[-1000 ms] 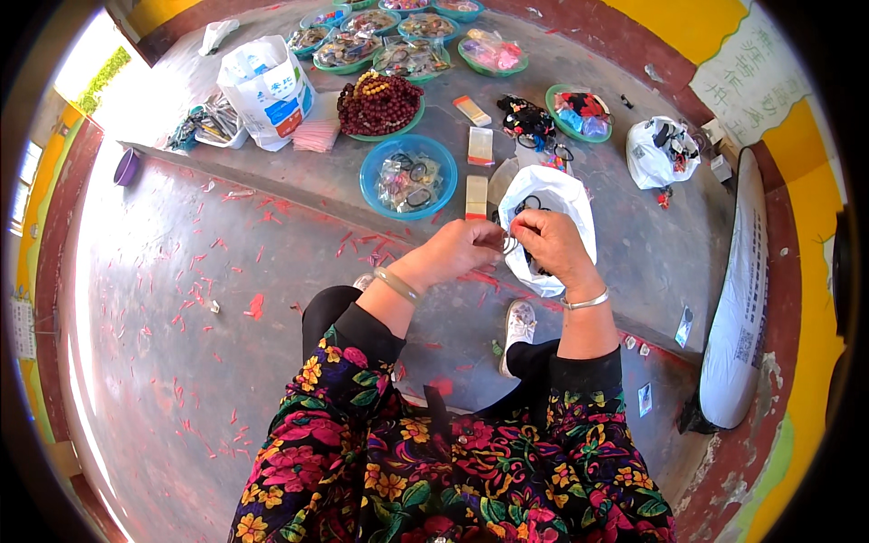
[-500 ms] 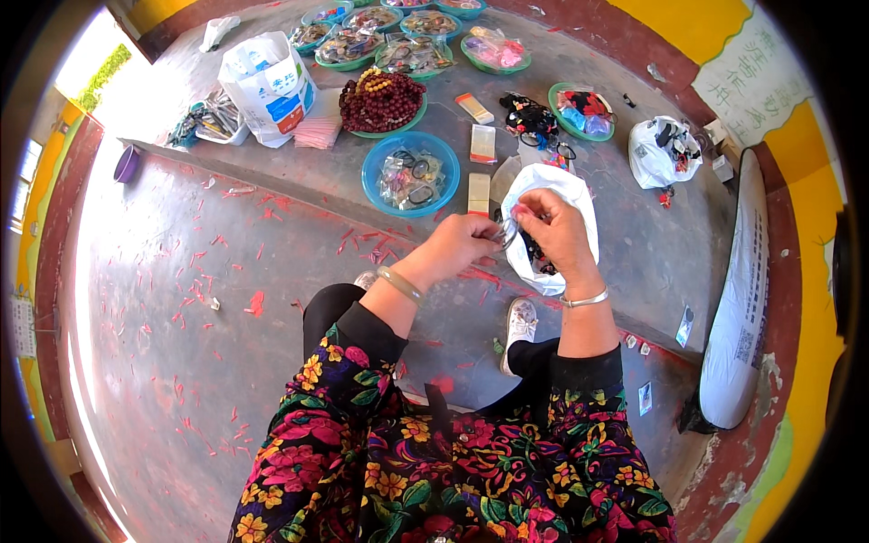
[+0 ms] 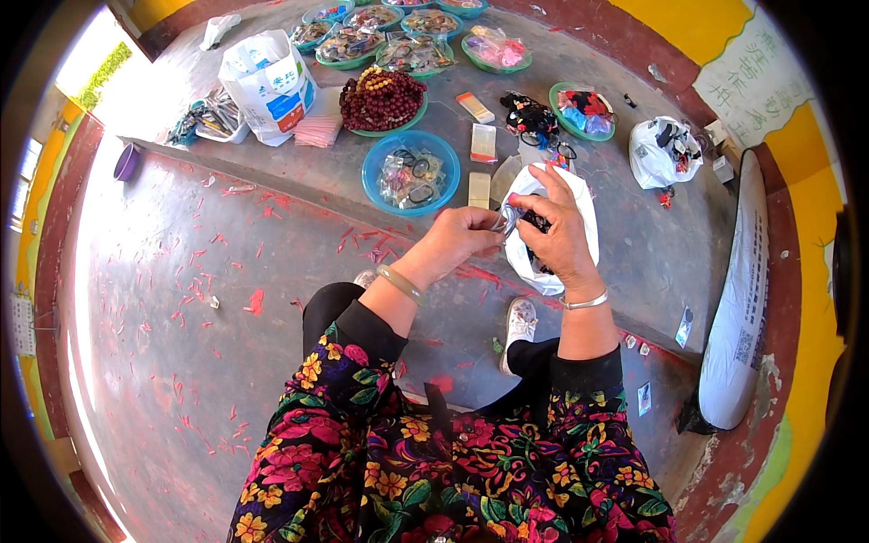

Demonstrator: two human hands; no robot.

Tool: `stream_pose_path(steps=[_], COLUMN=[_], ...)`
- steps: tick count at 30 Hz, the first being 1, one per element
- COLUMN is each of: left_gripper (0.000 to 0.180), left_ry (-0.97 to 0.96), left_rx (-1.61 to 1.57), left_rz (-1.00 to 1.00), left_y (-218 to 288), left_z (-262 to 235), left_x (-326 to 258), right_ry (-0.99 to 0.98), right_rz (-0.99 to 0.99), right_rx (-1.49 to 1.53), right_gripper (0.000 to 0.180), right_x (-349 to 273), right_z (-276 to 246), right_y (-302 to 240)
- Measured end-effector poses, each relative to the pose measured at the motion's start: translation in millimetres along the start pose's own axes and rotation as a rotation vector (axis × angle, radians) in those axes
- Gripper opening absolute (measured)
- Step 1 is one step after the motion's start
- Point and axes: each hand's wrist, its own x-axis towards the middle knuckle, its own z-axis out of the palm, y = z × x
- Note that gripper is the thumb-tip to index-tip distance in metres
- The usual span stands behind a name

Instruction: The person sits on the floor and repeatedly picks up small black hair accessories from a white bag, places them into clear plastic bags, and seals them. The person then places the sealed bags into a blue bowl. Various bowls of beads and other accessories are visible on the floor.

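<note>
My left hand [image 3: 457, 239] is closed, pinching a small bundle of thin greyish loops [image 3: 509, 220] that look like hair ties. My right hand [image 3: 559, 237] meets it from the other side, thumb and index finger at the loops and the other fingers raised. A small red-pink spot shows at its index fingertip; I cannot make out what it is. Beneath the right hand lies a white plastic bag [image 3: 581, 201], open at the top, with dark small items inside, partly hidden by the hand.
Ahead on the raised step are a blue basin [image 3: 369, 185] of bagged rings, a heap of dark red beads [image 3: 385, 104], small boxes [image 3: 482, 143] and several filled baskets. Another white bag [image 3: 650, 163] stands right, near a long wrapped roll [image 3: 731, 335]. Red scraps litter the floor.
My right hand's fingers have opened from a tight pinch and moved slightly left onto the loops, with the rear fingers lifting. The left hand has barely moved.
</note>
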Motion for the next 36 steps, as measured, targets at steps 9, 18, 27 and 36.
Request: stream_pose_path(steps=[9,18,27,36], left_gripper=[0.034,0.034,0.034,0.031], left_ry=[-0.015,-0.032,0.004,0.062], left_rx=[-0.032,0.014,-0.108,-0.431], left_rz=[0.064,0.061,0.014,0.030], left_y=[-6.3,-8.0,-7.8,-3.0], left_z=[0.9,8.0,12.5,9.4], left_x=[3.5,5.5,4.4,-0.1], right_ry=[-0.035,-0.212,-0.218,-0.099], right_rz=[0.004,0.045,0.061,0.157], right_rx=[-0.059,-0.055,-0.029,0.118], right_gripper=[0.024,0.017,0.015,0.016], right_x=[-2.5,-6.5,-11.7,-5.2], right_z=[4.4,5.4,12.0,19.0], right_y=[3.6,8.5,21.7,12.2])
